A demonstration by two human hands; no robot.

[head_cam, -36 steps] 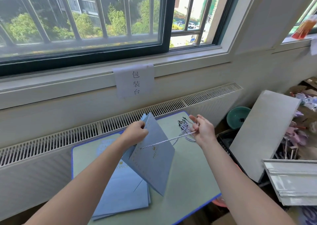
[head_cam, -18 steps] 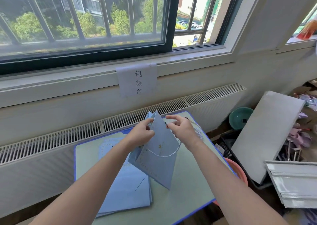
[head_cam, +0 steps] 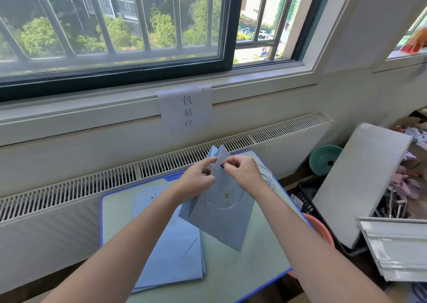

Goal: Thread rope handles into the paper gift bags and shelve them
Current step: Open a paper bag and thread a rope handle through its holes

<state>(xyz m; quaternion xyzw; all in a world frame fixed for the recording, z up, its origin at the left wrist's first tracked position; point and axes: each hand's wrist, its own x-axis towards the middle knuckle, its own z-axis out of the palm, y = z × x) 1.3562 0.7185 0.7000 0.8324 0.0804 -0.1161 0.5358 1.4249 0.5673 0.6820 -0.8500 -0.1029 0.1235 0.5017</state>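
Windowside table (head_cam: 254,268), both hands pinching pale-blue bag (head_cam: 221,215), rope (head_cam: 225,207) looped

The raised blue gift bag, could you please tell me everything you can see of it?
The gift bag is pale blue paper with small dots along its edges and a little gold mark on the front. It is held tilted above the table, its folded mouth pointing up. The left hand grips its top edge; the right hand pinches the white rope at a hole there. A loop already hangs across the front.
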